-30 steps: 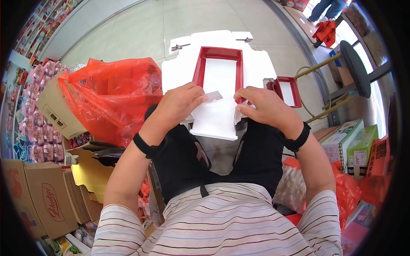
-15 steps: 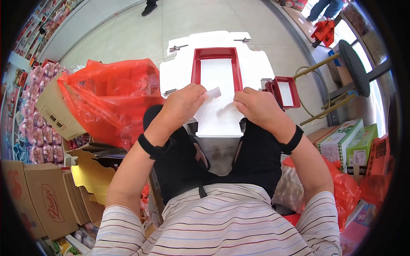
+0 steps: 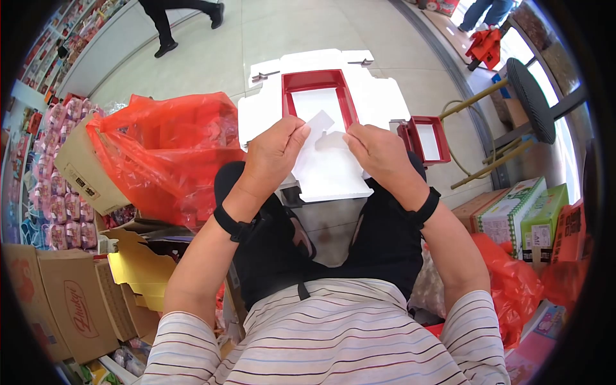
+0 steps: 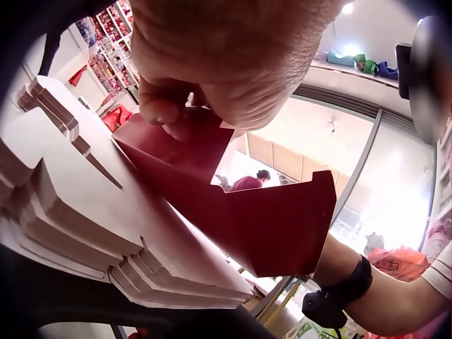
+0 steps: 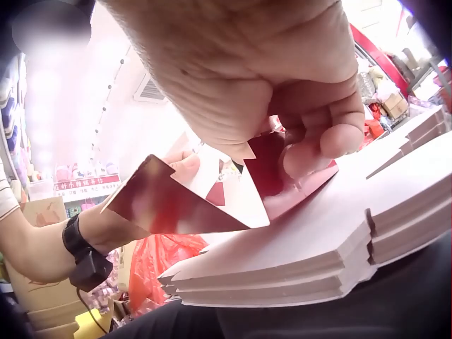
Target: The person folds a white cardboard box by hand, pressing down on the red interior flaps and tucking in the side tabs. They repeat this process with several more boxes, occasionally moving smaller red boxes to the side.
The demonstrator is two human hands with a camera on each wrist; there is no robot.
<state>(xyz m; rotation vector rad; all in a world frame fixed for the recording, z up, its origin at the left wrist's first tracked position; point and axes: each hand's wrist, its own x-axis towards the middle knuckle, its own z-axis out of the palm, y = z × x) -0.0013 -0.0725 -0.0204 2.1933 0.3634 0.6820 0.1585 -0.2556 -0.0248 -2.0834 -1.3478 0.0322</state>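
Note:
A partly folded card tray (image 3: 350, 106) lies on a stack of flat white card blanks (image 3: 378, 96) over the person's lap. Its raised walls are red, its floor and near end panel (image 3: 335, 183) white. At the tray's near left corner the left hand (image 3: 274, 151) pinches a flap between thumb and fingers. Opposite it, the right hand (image 3: 384, 154) grips the near right flap. The two pale flaps lean towards each other and overlap in the head view. Both wrist views show the card's red outer face (image 4: 275, 219), bent at the creases, close over the stack (image 5: 282, 265).
A smaller red-walled tray (image 3: 428, 140) sits right of the stack, near a stool (image 3: 529, 102). To the left are a red plastic bag (image 3: 173, 147) and cardboard boxes (image 3: 77, 301). More boxes (image 3: 513, 208) stand right. A person's legs (image 3: 167, 25) show at the top.
Both hands have drawn the near flaps inward and up, the right hand shifting left. The tray has turned slightly on the stack. A walking person's legs have come into view at the top left.

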